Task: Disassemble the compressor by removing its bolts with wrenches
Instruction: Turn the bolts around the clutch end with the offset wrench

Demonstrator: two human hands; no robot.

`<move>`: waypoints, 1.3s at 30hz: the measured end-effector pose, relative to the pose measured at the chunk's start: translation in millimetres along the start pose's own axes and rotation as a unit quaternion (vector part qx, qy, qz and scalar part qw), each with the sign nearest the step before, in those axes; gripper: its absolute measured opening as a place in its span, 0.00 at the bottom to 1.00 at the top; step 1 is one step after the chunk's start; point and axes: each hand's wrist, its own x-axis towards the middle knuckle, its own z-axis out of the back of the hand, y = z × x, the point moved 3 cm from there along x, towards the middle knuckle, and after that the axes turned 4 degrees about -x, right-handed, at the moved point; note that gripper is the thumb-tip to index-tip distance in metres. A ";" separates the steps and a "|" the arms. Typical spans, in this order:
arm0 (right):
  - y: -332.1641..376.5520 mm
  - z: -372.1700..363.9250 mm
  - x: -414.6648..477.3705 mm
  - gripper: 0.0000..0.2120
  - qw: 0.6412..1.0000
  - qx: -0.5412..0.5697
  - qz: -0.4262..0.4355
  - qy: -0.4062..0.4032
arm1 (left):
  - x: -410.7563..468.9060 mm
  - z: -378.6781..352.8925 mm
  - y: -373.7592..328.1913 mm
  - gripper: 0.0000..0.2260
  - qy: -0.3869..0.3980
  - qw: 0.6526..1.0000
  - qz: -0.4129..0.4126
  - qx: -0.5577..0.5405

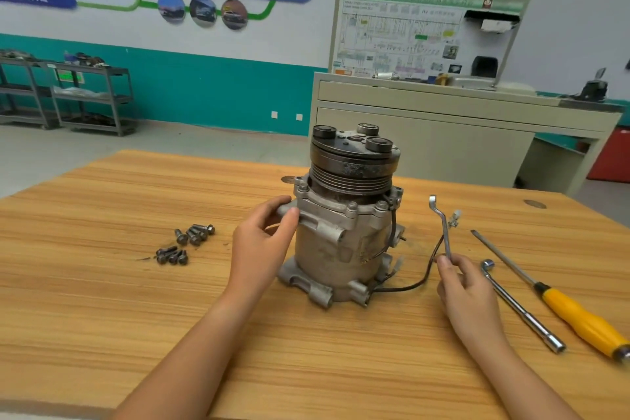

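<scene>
A grey metal compressor [341, 232] stands upright on the wooden table [136, 300], pulley end up, with bolts still seated around its upper flange. My left hand [262, 242] grips a lug on the compressor's left side. My right hand [467, 290] holds a thin offset ring wrench [442, 225] upright, to the right of the compressor and apart from it. Several removed bolts [185, 242] lie in two small heaps on the table to the left.
A black wire [409, 286] trails from the compressor's base toward my right hand. A chrome socket wrench [521, 307] and a yellow-handled screwdriver [579, 317] lie at the right. Beyond the table stand a beige cabinet [443, 133] and grey shelving racks [92, 95].
</scene>
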 end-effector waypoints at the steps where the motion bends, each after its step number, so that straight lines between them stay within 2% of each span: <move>1: 2.3 0.9 -2.0 0.11 1.000 0.001 0.004 0.005 | -0.4 -0.4 -1.1 0.08 -0.007 1.000 -0.004 0.007; 7: 42.1 23.9 -31.2 0.12 0.991 -0.041 0.097 0.080 | -6.3 1.9 -1.2 0.06 -0.033 0.998 -0.055 0.027; 11: 76.5 43.5 -39.6 0.05 0.967 -0.157 0.151 0.130 | -10.3 2.5 -3.3 0.07 -0.045 0.992 -0.108 0.048; 13: 88.2 49.6 -38.6 0.06 0.954 -0.211 0.154 0.149 | -12.4 2.7 -4.7 0.07 -0.043 0.990 -0.122 0.050; 16: 99.9 56.2 -36.3 0.13 0.942 -0.249 0.153 0.164 | -17.4 2.7 -8.9 0.04 -0.040 0.986 -0.156 0.047; 19: 108.3 60.0 -38.8 0.13 0.928 -0.283 0.147 0.191 | -26.6 3.2 -11.2 0.10 -0.036 0.983 -0.179 0.031; 22: 116.7 60.9 -43.5 0.15 0.916 -0.309 0.141 0.212 | -32.6 2.2 -10.1 0.07 -0.036 0.983 -0.179 0.024; 26: 121.0 63.9 -46.1 0.19 0.913 -0.321 0.152 0.201 | -32.9 1.0 -6.3 0.07 -0.036 0.985 -0.166 0.020; 34: 132.3 66.8 -44.5 0.20 0.905 -0.339 0.180 0.182 | -32.4 0.2 -3.9 0.11 -0.017 0.983 -0.172 0.053; 39: 132.1 69.0 -37.5 0.14 0.888 -0.391 0.157 0.184 | -32.1 -4.2 0.5 0.16 0.001 0.985 -0.156 0.074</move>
